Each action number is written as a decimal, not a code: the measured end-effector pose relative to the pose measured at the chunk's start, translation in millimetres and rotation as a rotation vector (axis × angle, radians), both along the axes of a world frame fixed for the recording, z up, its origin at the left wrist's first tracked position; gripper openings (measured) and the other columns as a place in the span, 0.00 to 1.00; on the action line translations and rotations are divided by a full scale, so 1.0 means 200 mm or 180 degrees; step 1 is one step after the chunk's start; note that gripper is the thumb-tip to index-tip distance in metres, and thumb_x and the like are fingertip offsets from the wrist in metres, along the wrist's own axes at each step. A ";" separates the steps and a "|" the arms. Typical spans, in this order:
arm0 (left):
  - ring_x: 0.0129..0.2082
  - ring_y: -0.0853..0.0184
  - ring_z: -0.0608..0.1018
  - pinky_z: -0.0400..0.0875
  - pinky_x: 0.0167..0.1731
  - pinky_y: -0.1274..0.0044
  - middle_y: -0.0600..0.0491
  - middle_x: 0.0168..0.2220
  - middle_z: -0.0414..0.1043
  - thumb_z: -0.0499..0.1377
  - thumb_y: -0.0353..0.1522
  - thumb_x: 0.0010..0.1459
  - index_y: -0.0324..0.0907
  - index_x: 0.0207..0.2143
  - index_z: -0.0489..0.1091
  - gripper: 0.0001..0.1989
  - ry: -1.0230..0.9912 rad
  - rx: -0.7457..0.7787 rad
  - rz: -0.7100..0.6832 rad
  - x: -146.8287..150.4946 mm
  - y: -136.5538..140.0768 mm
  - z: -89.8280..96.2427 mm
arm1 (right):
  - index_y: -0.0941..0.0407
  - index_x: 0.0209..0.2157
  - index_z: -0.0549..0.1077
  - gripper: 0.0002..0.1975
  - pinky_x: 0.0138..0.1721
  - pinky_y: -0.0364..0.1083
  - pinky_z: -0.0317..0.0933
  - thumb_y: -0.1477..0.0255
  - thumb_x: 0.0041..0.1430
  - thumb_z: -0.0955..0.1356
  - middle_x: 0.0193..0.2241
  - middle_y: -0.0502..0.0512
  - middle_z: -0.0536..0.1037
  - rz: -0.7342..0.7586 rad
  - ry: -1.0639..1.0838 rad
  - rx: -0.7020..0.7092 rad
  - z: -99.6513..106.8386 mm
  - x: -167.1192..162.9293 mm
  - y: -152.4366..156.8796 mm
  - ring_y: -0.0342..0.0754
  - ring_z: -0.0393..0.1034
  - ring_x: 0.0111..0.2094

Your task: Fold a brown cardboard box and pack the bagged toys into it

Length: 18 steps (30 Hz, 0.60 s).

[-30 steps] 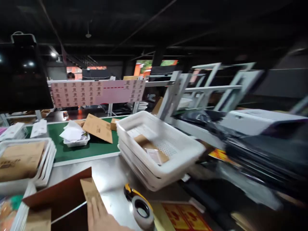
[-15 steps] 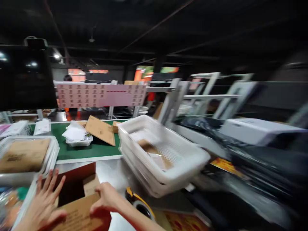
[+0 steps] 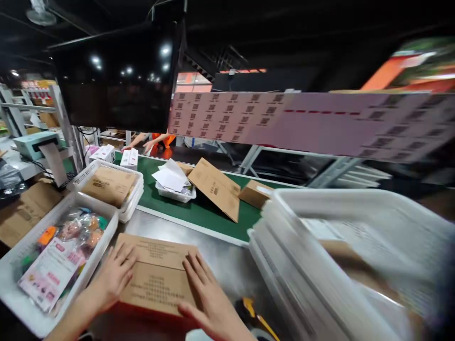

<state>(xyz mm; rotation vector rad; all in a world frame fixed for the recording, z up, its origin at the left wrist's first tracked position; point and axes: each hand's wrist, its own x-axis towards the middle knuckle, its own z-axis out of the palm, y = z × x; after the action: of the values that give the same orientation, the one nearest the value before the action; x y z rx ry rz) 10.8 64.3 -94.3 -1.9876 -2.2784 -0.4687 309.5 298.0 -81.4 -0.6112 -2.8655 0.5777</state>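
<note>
both hands lie flat and released on the cardboard box (image 3: 156, 274), near on the steel worktop (image 3: 227, 260): left hand (image 3: 113, 274), right hand (image 3: 209, 298). i think even pressure on both flaps keeps them level.

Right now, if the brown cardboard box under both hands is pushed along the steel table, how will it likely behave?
The cardboard box would probably slide easily, since the steel table looks smooth. Its flaps lie flat under the left hand and right hand, so they may spring up if released. It seems stiff and unlikely to roll.
</note>
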 end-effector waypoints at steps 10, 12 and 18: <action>0.75 0.44 0.68 0.73 0.67 0.46 0.50 0.76 0.66 0.50 0.38 0.77 0.59 0.74 0.66 0.26 0.0150 0.0245 -0.0813 -0.17 0.15 -0.22 | 0.65 0.79 0.52 0.64 0.78 0.77 0.29 0.40 0.57 0.76 0.80 0.77 0.42 -0.0739 -0.0203 -0.0587 0.18 0.06 -0.31 0.77 0.30 0.81; 0.76 0.43 0.66 0.72 0.65 0.41 0.54 0.77 0.63 0.50 0.38 0.77 0.65 0.75 0.60 0.28 0.0179 0.0154 -0.0802 -0.27 0.19 -0.28 | 0.62 0.79 0.54 0.59 0.79 0.74 0.32 0.39 0.61 0.72 0.79 0.74 0.51 -0.0704 0.0334 -0.0821 0.12 0.15 -0.26 0.71 0.39 0.82; 0.78 0.51 0.64 0.77 0.66 0.62 0.59 0.78 0.60 0.55 0.37 0.75 0.64 0.79 0.52 0.34 0.0292 0.0390 -0.1487 -0.24 0.29 -0.22 | 0.61 0.65 0.76 0.40 0.69 0.70 0.66 0.46 0.71 0.57 0.63 0.75 0.80 -0.3049 0.1079 -0.0263 -0.32 0.77 -0.01 0.70 0.74 0.67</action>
<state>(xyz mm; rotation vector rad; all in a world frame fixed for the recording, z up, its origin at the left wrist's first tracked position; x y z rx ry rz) -37.5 122.1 -137.5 -2.4146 -1.6790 -0.5199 464.4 296.7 -144.9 -1.5594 -1.9115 0.5398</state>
